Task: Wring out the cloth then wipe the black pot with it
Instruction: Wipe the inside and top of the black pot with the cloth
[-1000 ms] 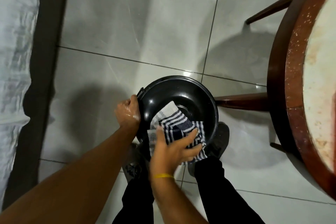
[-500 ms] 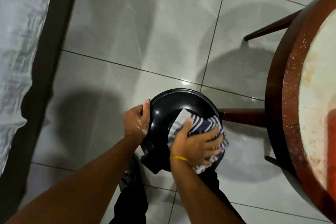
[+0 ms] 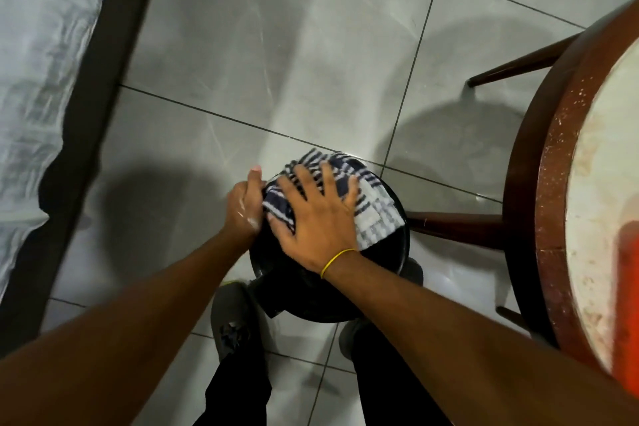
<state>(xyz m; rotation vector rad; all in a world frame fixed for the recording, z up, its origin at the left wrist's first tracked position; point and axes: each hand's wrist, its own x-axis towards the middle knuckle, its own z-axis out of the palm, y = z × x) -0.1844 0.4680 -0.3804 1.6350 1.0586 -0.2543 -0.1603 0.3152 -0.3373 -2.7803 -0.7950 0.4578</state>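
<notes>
The black pot [image 3: 380,273] is held above the tiled floor in front of my legs, tilted, with a handle stub at its lower left. A blue-and-white checked cloth [image 3: 373,211] lies spread over the pot's upper part. My right hand [image 3: 318,218], with a yellow band at the wrist, presses flat on the cloth with fingers spread. My left hand [image 3: 243,207] grips the pot's left rim, thumb pointing up; white suds cling to it. Most of the pot's inside is hidden by cloth and hand.
A round wooden table [image 3: 553,183] with a pale worn top stands at the right, its dark legs [image 3: 456,225] reaching close to the pot. A white sheet [image 3: 34,62] and a dark strip run along the left. My shoes [image 3: 231,318] stand below the pot.
My right hand slid the cloth from the pot's near side up and across to its far rim, fingers now spread flat. The pot has tilted, hiding its inside. My left hand stays on the rim.
</notes>
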